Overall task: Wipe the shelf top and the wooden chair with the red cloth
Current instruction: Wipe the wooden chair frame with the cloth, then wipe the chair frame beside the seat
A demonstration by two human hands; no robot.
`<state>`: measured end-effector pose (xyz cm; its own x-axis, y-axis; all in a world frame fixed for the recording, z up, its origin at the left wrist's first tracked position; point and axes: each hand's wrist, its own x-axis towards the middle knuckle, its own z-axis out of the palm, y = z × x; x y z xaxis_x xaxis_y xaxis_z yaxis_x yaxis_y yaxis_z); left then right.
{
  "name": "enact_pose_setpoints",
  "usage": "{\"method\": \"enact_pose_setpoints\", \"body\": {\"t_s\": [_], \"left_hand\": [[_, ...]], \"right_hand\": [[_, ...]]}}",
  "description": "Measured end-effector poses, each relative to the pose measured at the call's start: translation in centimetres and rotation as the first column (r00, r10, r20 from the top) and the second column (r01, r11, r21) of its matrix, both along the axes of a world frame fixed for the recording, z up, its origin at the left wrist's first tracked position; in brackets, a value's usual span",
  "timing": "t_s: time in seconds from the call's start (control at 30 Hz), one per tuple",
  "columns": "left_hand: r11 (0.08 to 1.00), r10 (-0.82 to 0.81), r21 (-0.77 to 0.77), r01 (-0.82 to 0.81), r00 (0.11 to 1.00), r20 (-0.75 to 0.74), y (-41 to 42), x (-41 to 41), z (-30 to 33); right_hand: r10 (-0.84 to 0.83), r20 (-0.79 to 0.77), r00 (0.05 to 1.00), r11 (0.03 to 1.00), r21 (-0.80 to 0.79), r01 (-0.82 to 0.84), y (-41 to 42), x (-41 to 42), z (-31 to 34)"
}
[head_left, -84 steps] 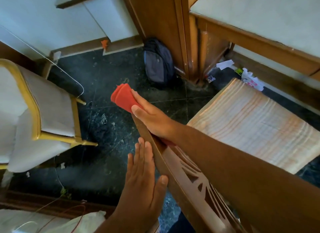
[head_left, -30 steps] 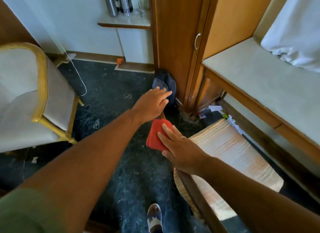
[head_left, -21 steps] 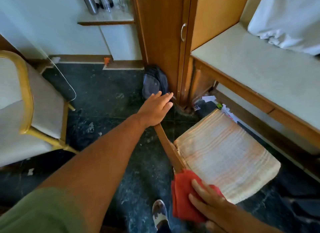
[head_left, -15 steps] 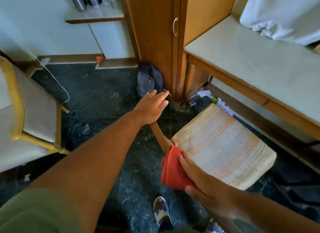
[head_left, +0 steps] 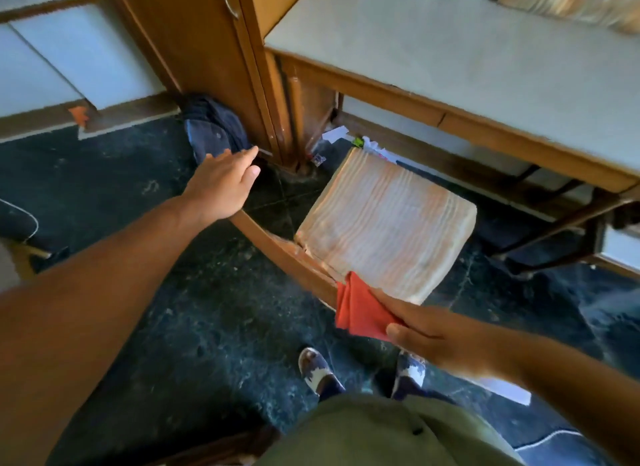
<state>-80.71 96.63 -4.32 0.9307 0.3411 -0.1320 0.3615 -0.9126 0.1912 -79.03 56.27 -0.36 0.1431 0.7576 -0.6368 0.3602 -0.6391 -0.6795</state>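
Right hand (head_left: 446, 341) gripping red cloth (head_left: 360, 309), now sliding nearer along wooden chair (head_left: 381, 223) backrest; left hand (head_left: 221, 185) fingers wide, still steadying far end. Chair legs hidden.

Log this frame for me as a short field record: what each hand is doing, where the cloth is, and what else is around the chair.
left hand: fingers extended, resting on the top rail of the wooden chair
right hand: holding the red cloth
cloth position: pressed at the near corner of the chair, where the backrest meets the seat cushion
chair location: on the dark floor, beside the wooden cupboard and desk
other items: dark backpack against the cupboard; paper scraps under the desk
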Motion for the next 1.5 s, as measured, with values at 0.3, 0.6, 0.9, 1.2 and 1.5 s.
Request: {"method": "enact_pose_setpoints", "body": {"t_s": [0.3, 0.6, 0.9, 1.2, 1.5], "left_hand": [[0.728, -0.564, -0.512, 0.456, 0.823, -0.069, -18.8, 0.1, 7.0], [0.665, -0.737, -0.393, 0.635, 0.474, -0.482, -32.1, 1.3, 7.2], [0.83, -0.528, -0.44, 0.344, 0.739, -0.419, -34.2, 10.4, 13.4], [0.759, -0.536, -0.454, 0.467, 0.844, -0.028, -41.8, 23.4, 11.6], [0.645, -0.646, -0.436, 0.627, 0.753, 0.127, -56.5, 42.9, 9.2]], "right_hand": [[-0.065, 0.023, 0.998, 0.997, -0.048, 0.066, -7.7, 1.2, 2.2], [-0.242, -0.258, 0.935, 0.966, 0.023, 0.256, -14.1, 4.2, -0.8], [-0.333, 0.182, 0.925, 0.92, 0.279, 0.276, -18.0, 10.2, 0.4], [-0.299, 0.578, 0.759, 0.953, 0.218, 0.21, -26.9, 27.6, 4.7], [-0.287, 0.76, 0.583, 0.885, -0.022, 0.464, -42.1, 41.6, 7.1]]}}
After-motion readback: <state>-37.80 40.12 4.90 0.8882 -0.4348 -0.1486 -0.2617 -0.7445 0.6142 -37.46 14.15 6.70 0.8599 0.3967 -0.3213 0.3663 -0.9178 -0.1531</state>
